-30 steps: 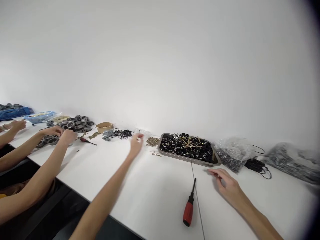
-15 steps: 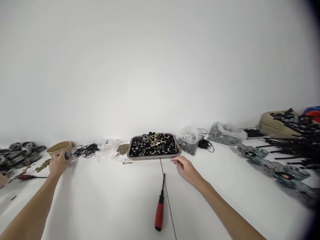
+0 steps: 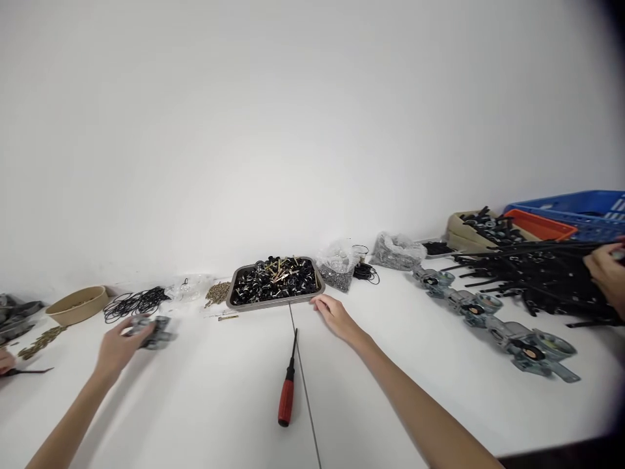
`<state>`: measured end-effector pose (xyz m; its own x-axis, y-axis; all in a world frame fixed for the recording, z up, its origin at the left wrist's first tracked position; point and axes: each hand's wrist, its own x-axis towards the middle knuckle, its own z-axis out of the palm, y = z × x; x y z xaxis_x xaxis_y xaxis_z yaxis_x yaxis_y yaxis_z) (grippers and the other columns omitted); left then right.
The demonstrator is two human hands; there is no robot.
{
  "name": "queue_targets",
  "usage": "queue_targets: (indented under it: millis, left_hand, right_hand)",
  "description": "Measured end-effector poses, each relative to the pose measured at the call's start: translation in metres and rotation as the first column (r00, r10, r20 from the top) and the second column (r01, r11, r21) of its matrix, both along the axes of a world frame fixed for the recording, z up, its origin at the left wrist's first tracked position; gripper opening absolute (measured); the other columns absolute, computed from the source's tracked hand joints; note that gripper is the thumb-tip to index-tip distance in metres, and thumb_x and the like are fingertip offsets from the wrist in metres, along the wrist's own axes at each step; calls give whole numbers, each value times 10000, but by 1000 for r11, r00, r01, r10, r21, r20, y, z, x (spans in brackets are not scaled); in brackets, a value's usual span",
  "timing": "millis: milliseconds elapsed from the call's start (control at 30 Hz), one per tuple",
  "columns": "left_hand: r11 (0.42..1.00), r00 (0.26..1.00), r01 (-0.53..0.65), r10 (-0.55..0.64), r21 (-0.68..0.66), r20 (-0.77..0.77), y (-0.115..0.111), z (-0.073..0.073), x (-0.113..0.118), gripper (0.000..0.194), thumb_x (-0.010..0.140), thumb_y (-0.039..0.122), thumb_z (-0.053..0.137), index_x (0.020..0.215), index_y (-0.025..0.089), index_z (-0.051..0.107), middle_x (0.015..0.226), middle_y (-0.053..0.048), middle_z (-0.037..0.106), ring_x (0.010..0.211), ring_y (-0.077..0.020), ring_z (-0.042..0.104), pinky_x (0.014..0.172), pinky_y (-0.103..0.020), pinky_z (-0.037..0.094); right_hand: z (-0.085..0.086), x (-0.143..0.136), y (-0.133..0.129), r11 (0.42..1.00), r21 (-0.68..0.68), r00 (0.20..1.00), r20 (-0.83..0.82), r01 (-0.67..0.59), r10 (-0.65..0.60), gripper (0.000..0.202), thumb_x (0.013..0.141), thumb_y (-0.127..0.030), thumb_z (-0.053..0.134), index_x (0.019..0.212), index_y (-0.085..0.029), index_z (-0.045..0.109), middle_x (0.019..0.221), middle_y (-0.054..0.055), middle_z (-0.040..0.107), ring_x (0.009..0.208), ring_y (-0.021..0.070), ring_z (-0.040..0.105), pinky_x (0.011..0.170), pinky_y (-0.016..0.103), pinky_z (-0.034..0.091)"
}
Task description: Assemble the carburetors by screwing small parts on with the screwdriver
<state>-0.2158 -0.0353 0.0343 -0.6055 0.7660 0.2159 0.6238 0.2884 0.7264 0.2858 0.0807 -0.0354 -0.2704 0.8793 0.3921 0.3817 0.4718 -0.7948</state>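
My left hand (image 3: 122,342) grips a grey metal part (image 3: 157,331) over the table's left side, in front of a heap of black rings (image 3: 135,302). My right hand (image 3: 333,314) rests at the front right corner of a dark tray (image 3: 273,303) heaped with black pieces and brass-coloured strips. Its fingers are pressed together, and whether they pinch anything is hidden. A red-handled screwdriver (image 3: 287,391) lies in front of the tray, tip pointing away.
At right are a row of metal castings (image 3: 473,309), black rods (image 3: 532,277), a blue crate (image 3: 561,212) and another person's hand (image 3: 608,273). Bags of small parts (image 3: 336,266) stand behind my right hand. Far left are a tan bowl (image 3: 78,306) and another person's fingers (image 3: 6,360).
The view has turned right. My left hand has moved away from the bowl with the metal part, which now shows more fully. My right hand stays by the tray's corner.
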Motion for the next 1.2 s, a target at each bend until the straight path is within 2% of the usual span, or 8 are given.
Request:
queue_targets:
  millis: [133,267,367,500,733,867,1067,1200]
  left_hand:
    - [862,756,493,-492,117,431,11,-5,106,470,665,470,777,1052,224,673,1011,-93,707,910,-314,663,795,-441,525]
    - [678,442,679,-684,282,580,29,-19,189,497,662,330,812,1110,177,661,1150,-120,656,1026,-271,633,827,-364,524]
    - [598,276,714,-718,364,639,40,-26,218,458,640,264,824,1062,170,671,1022,-84,667,896,-206,635,755,-297,505]
    - [505,170,770,-751,390,638,44,-32,212,468,641,202,819,1084,170,671,1079,-91,664,944,-204,622,758,-275,494]
    - [373,155,896,-770,239,619,37,-32,191,678,686,180,765,1331,241,562,1381,-99,548,1270,-266,503,1014,-385,455]
    - [388,256,909,-807,152,532,35,-29,199,622,684,190,752,1284,247,599,1267,-81,616,1211,-258,536,983,-377,472]
    - [366,172,898,-801,242,574,40,-40,202,527,661,133,731,1177,185,639,1208,-106,628,1169,-257,557,891,-336,501]
    - [371,187,893,-821,254,539,44,-50,201,593,603,26,586,1172,178,644,1259,-111,622,1215,-255,548,905,-324,491]
  right_hand:
    - [-1,1,1,1000,4,1000,-22,5,-5,397,987,-442,347,962,-190,653,834,43,637,844,209,600,825,336,438]
    - [-3,3,2,1000,18,1000,-17,22,-22,462,992,-504,312,966,-187,647,798,43,625,801,209,592,795,332,442]
    - [-4,4,3,999,26,1000,-9,23,-22,479,985,-532,314,968,-188,646,802,48,628,798,214,590,777,328,444]
    - [-7,4,4,1000,24,1000,-13,15,-15,453,981,-518,348,959,-185,655,805,48,634,802,211,591,795,329,440]
    - [-10,3,4,1000,-10,999,-39,14,-14,433,984,-495,371,939,-180,664,817,54,640,825,208,592,816,336,441]
    - [-8,3,2,1000,-8,1000,-22,17,-18,429,977,-495,383,946,-173,666,820,62,648,816,210,588,800,340,449]
    - [0,2,-11,998,45,998,39,43,-45,381,969,-441,387,970,-172,658,851,74,662,807,214,598,764,342,463]
    - [28,-8,-10,990,133,993,100,55,-69,270,928,-348,444,1050,-193,627,969,88,655,847,223,589,743,348,458]
